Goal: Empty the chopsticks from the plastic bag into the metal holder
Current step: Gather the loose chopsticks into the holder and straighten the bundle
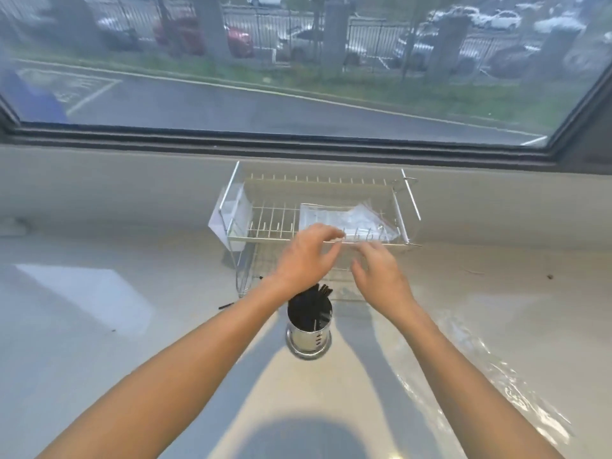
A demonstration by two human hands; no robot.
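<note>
A shiny metal holder (309,341) stands upright on the pale counter, with several black chopsticks (311,304) standing in it. Above and just beyond it hover my left hand (306,256) and my right hand (381,273), fingers spread, nothing visibly held. Both hands are at the front rail of a wire dish rack (265,223). A crumpled clear plastic bag (351,218) lies on the rack's upper tier, right beyond my fingertips. One loose black chopstick (227,306) lies on the counter to the left of the holder.
The two-tier rack stands against the windowsill, with a white paper or plastic piece (231,217) hanging at its left end. A sheet of clear film (516,385) lies on the counter at the right. A large window fills the back.
</note>
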